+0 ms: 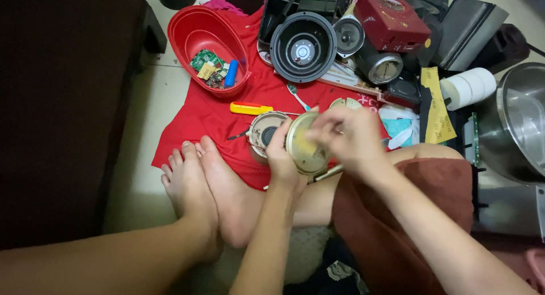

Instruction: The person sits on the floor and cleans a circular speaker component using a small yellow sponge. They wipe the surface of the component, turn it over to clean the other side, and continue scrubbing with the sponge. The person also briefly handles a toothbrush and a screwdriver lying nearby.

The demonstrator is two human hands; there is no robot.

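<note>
My left hand [282, 158] grips the round gold disc [304, 147] at its edge, held up over my legs. My right hand [347, 137] pinches at its face, fingers closed. A yellow screwdriver [250, 108] lies on the red cloth [196, 124] beyond.

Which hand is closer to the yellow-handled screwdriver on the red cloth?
Left. The left hand sits just right of the yellow-handled screwdriver; the right hand is farther right, beyond the round metal disc.

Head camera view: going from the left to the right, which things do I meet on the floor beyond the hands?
Red oval bowl → yellow-handled screwdriver → black round housing → dark red box → strip of yellow sandpaper → white tape roll → steel pot.
</note>
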